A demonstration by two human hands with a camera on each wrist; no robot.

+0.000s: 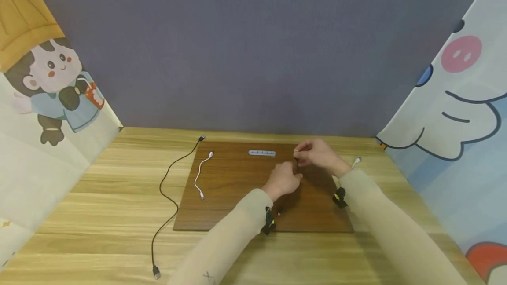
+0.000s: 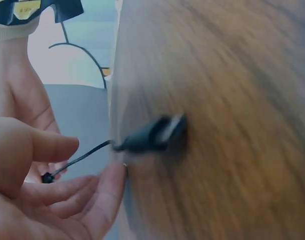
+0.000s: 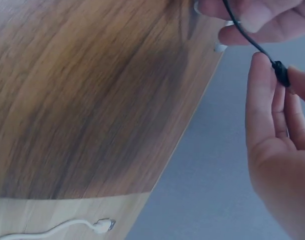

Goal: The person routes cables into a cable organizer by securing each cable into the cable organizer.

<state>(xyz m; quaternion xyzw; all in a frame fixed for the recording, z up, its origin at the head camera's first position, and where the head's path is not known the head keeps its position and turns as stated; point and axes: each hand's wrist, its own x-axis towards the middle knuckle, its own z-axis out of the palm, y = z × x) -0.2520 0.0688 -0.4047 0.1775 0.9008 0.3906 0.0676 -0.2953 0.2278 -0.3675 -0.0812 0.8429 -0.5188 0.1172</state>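
Observation:
A short black cable runs between the two hands above the dark wooden board [image 1: 229, 179]. My right hand [image 1: 318, 155] pinches its small black connector [image 3: 281, 74] between thumb and fingertips. Lower and to the left, my left hand [image 1: 282, 180] has its fingers curled around the cable, with thumb and fingertips apart in the left wrist view. Beyond those fingers, the cable's larger black USB plug [image 2: 155, 136] lies close over the board, slightly blurred. Left of the right hand, a pale strip-shaped cable holder [image 1: 262, 153] with several slots sits near the board's back edge.
A short white cable [image 1: 198, 173] lies on the board's left part. Farther left, a long black cable [image 1: 162, 188] curves over the light wooden table [image 1: 111, 197]. Another white cable [image 3: 67, 225] lies right of the board. A grey panel [image 1: 245, 47] stands behind.

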